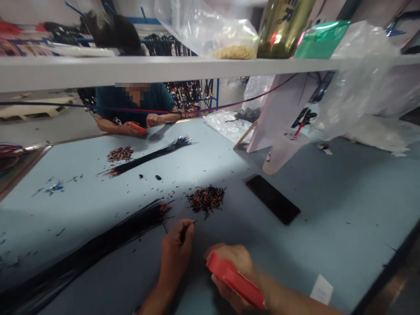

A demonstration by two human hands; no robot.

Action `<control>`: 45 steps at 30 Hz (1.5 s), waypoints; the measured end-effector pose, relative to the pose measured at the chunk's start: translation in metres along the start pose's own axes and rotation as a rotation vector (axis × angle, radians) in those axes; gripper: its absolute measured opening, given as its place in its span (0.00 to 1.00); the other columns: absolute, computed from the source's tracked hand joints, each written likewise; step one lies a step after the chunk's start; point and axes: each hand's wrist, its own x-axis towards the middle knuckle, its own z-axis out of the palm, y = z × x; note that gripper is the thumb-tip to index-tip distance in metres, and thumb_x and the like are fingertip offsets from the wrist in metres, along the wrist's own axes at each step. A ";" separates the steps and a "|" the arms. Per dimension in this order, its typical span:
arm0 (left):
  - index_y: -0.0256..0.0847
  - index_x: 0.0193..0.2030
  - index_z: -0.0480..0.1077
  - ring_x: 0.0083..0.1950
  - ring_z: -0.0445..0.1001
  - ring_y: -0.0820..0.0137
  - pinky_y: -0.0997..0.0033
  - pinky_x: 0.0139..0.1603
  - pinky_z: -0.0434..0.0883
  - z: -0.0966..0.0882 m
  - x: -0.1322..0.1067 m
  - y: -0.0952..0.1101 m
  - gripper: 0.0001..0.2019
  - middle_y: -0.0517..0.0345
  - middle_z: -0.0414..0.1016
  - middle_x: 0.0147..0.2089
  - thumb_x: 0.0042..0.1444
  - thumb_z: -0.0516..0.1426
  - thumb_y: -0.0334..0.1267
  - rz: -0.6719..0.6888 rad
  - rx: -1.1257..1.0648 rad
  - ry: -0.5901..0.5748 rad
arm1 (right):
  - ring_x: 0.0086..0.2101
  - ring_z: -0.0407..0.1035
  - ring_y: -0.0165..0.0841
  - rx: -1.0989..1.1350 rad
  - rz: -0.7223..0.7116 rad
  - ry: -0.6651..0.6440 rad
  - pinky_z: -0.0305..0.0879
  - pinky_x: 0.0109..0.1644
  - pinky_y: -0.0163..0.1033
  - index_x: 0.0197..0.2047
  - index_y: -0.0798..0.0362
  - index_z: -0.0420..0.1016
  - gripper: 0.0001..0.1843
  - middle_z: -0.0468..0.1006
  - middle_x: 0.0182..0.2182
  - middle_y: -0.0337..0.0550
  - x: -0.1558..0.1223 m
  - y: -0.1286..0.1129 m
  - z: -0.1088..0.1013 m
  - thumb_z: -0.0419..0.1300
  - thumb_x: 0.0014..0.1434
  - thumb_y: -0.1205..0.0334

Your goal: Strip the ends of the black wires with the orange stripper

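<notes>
Between the thumb and fingers of my left hand (179, 240) a thin black wire is pinched, its end poking out towards the pile of clippings. My right hand (234, 262) is wrapped round a red-handled hand tool (234, 280), whose jaws are hidden from view. A long bundle of black wires (108, 240) lies to the left of my left hand, with coppery ends near it. Just beyond both hands sits a heap of short black and copper-coloured clippings (206, 199).
Opposite, a person (134, 105) holds a red tool near a second wire bundle (151, 154) and clippings pile (120, 153). A phone (273, 199) and plastic cup (284, 151) stand right. A shelf (197, 70) crosses above the blue table (328, 227). A white label (322, 289) lies right.
</notes>
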 end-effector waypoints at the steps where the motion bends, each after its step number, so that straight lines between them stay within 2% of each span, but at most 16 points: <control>1: 0.40 0.30 0.73 0.24 0.69 0.72 0.76 0.25 0.66 0.000 0.001 0.000 0.14 0.61 0.73 0.24 0.57 0.52 0.46 -0.001 -0.001 -0.001 | 0.28 0.72 0.35 0.036 -0.013 0.006 0.70 0.31 0.37 0.48 0.46 0.62 0.16 0.75 0.31 0.42 0.002 -0.002 -0.001 0.53 0.58 0.50; 6: 0.40 0.30 0.73 0.24 0.69 0.72 0.76 0.26 0.65 0.001 0.003 0.001 0.14 0.61 0.74 0.24 0.56 0.52 0.46 0.001 0.015 -0.004 | 0.25 0.68 0.32 0.095 0.049 -0.005 0.67 0.30 0.35 0.43 0.50 0.66 0.14 0.73 0.28 0.40 0.010 -0.010 -0.005 0.54 0.57 0.53; 17: 0.40 0.29 0.72 0.29 0.71 0.71 0.75 0.31 0.66 0.003 0.007 0.006 0.13 0.60 0.75 0.26 0.55 0.52 0.44 0.027 0.011 0.015 | 0.36 0.72 0.35 0.102 0.044 -0.144 0.69 0.39 0.36 0.44 0.52 0.68 0.17 0.76 0.37 0.48 0.012 -0.009 -0.004 0.57 0.51 0.57; 24: 0.41 0.29 0.71 0.29 0.70 0.71 0.74 0.31 0.67 0.004 0.007 0.007 0.12 0.61 0.75 0.26 0.55 0.52 0.44 0.018 0.011 0.018 | 0.37 0.71 0.35 0.072 0.008 -0.225 0.67 0.38 0.36 0.46 0.51 0.70 0.22 0.76 0.40 0.46 0.012 -0.002 0.002 0.60 0.45 0.61; 28: 0.41 0.28 0.71 0.29 0.71 0.70 0.74 0.31 0.67 0.006 0.009 0.003 0.13 0.60 0.75 0.26 0.54 0.51 0.45 0.031 -0.006 0.024 | 0.34 0.69 0.33 0.192 0.135 -0.151 0.65 0.38 0.35 0.43 0.52 0.71 0.18 0.75 0.37 0.43 0.019 -0.005 -0.005 0.61 0.46 0.61; 33: 0.40 0.29 0.72 0.29 0.71 0.70 0.74 0.31 0.66 0.006 0.010 0.004 0.12 0.61 0.74 0.25 0.52 0.52 0.44 0.027 -0.036 0.024 | 0.26 0.63 0.28 0.371 0.382 -0.109 0.63 0.30 0.33 0.41 0.52 0.71 0.14 0.71 0.29 0.36 0.026 -0.007 -0.011 0.63 0.51 0.59; 37: 0.39 0.28 0.72 0.27 0.69 0.71 0.74 0.29 0.64 0.005 0.008 0.008 0.13 0.61 0.73 0.24 0.53 0.51 0.43 0.012 -0.016 0.005 | 0.21 0.61 0.26 0.515 0.535 -0.040 0.62 0.25 0.32 0.41 0.52 0.71 0.16 0.68 0.25 0.34 0.025 0.002 -0.005 0.62 0.56 0.49; 41: 0.39 0.31 0.73 0.24 0.67 0.73 0.76 0.28 0.62 0.006 0.001 0.011 0.13 0.62 0.73 0.23 0.55 0.50 0.43 0.077 0.066 0.040 | 0.20 0.62 0.25 0.583 0.550 -0.021 0.63 0.23 0.32 0.41 0.53 0.70 0.23 0.67 0.25 0.34 0.025 0.009 -0.002 0.64 0.54 0.42; 45: 0.40 0.33 0.73 0.24 0.68 0.73 0.76 0.28 0.62 0.008 -0.006 0.012 0.13 0.61 0.74 0.24 0.57 0.50 0.42 0.163 0.101 0.062 | 0.19 0.61 0.25 0.595 0.539 -0.027 0.61 0.23 0.31 0.40 0.53 0.69 0.25 0.65 0.21 0.33 0.025 0.009 -0.003 0.63 0.55 0.39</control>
